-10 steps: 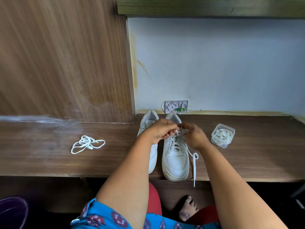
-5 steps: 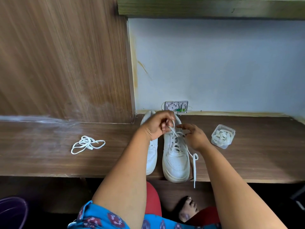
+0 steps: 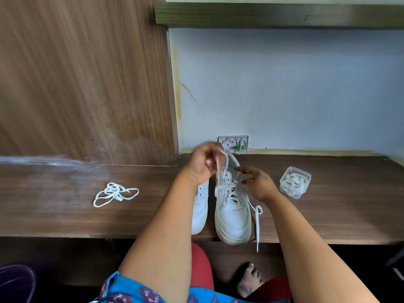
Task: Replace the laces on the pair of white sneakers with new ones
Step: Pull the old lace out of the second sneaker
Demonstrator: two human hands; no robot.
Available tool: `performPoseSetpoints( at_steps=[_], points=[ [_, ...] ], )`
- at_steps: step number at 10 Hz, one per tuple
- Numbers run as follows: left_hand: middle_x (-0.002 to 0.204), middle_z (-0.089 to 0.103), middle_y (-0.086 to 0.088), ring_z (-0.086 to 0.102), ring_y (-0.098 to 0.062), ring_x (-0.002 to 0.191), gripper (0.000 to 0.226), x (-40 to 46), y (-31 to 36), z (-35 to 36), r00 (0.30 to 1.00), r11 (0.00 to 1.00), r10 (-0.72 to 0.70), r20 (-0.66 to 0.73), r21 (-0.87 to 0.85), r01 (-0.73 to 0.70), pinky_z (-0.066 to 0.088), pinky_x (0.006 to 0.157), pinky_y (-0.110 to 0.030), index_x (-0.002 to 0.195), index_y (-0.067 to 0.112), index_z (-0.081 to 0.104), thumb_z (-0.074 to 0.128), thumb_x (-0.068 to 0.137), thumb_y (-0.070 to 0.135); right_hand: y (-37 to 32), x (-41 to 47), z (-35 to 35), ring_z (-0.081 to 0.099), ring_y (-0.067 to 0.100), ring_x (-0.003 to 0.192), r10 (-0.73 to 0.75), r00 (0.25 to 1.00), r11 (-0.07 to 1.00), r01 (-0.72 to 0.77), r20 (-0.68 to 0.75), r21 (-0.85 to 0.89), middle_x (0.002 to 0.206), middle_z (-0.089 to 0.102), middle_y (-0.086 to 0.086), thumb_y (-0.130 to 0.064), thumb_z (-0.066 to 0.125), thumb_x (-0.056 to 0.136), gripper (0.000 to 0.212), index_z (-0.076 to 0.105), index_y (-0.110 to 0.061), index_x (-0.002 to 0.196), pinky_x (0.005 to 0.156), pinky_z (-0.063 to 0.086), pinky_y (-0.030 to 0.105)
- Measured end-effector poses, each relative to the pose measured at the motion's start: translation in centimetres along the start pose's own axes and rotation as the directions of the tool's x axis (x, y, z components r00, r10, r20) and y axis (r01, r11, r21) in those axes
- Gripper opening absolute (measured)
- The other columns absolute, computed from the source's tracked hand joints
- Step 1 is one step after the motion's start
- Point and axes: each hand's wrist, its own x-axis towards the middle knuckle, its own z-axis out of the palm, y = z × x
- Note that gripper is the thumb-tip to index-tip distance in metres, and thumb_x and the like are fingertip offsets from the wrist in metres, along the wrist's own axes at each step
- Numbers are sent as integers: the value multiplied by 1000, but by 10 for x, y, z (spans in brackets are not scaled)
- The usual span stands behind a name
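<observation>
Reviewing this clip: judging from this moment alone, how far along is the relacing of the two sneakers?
Partly done. A loose lace lies aside on the shelf. The right sneaker is crossed through several eyelets; the left hand pulls its lace upward while the right hand steadies it. The left sneaker shows no lace where visible. More laces sit in the clear container.

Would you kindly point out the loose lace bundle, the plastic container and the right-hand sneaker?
loose lace bundle (image 3: 114, 193): head view, on its tangled middle.
plastic container (image 3: 306, 178): head view, on its right rim.
right-hand sneaker (image 3: 232, 219): head view, on its toe cap.
</observation>
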Motion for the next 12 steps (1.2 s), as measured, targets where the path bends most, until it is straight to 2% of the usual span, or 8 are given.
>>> performPoseSetpoints(
  at_steps=[1, 2, 5, 6, 7, 8, 9, 12],
  points=[
    [40, 41, 5, 32, -7, 33, 36, -8, 28, -3, 994, 905, -22, -106, 421, 65, 23, 39, -17, 51, 13, 54, 49, 87, 14, -1, -2, 0, 57, 12, 94, -21, 999, 1000, 21, -27, 1, 116, 62, -2, -8, 41, 90, 44, 62, -30, 122, 71, 41, 13],
    [73, 64, -2, 61, -17, 64, 24, -9, 14, -8, 859, -128, -283, -427, 904, 408, 46, 61, -24, 80, 10, 70, 62, 86, 32, -6, -5, 2, 59, 11, 76, -24, 983, 1000, 26, -182, 10, 88, 65, -5, -23, 55, 91, 15, 65, -21, 103, 68, 42, 19],
    [81, 51, 10, 54, -13, 78, 48, 7, -28, 18, 991, 115, -111, -73, 990, 85, 43, 64, -25, 112, 20, 58, 82, 70, 20, -18, -15, -13, 47, 15, 60, 34, 991, 968, 0, 132, -250, 58, 49, -4, -34, 65, 88, 36, 48, -17, 60, 53, 34, 25],
    [84, 63, -3, 62, -18, 81, 23, 19, -48, 16, 995, 165, -72, -63, 983, 74, 53, 75, -34, 98, 16, 63, 73, 78, 22, -33, -19, -23, 54, 15, 67, 18, 1000, 907, -25, 21, 421, 70, 64, 7, -21, 67, 86, 27, 62, -15, 60, 65, 48, 30],
    [62, 63, -3, 55, -7, 51, 13, 20, -39, 30, 957, 767, 113, -267, 636, 87, 45, 51, -21, 80, 13, 61, 56, 92, 13, -47, -18, -31, 56, 24, 86, -15, 998, 368, 60, -59, 928, 96, 65, 6, -19, 62, 80, 19, 68, -25, 96, 78, 45, 33],
    [71, 66, -3, 54, -10, 50, 9, 28, -23, 17, 763, 988, 140, -632, 35, -152, 43, 45, -20, 93, 16, 49, 49, 100, 21, -31, -6, -29, 56, 11, 93, 133, 974, 449, 105, -183, 887, 101, 63, -9, -26, 59, 86, 32, 58, -40, 114, 88, 41, 29],
    [102, 66, -11, 67, -25, 81, 46, 35, -32, -11, 728, 914, 201, -655, 393, 102, 58, 73, -41, 115, 18, 33, 64, 82, 24, -10, -2, -10, 56, 16, 72, 166, 959, 908, -58, -230, 415, 72, 65, -8, -30, 66, 83, 4, 67, -26, 83, 73, 46, 35],
    [86, 63, 0, 62, -20, 87, 18, 23, -47, 0, 946, 321, 202, -254, 930, 181, 37, 66, -23, 103, 22, 65, 63, 90, 34, -17, 1, 24, 49, 16, 47, 337, 942, 907, -324, 1, 270, 55, 56, 7, -31, 70, 86, 35, 59, -8, 62, 51, 42, 27]
  ],
)
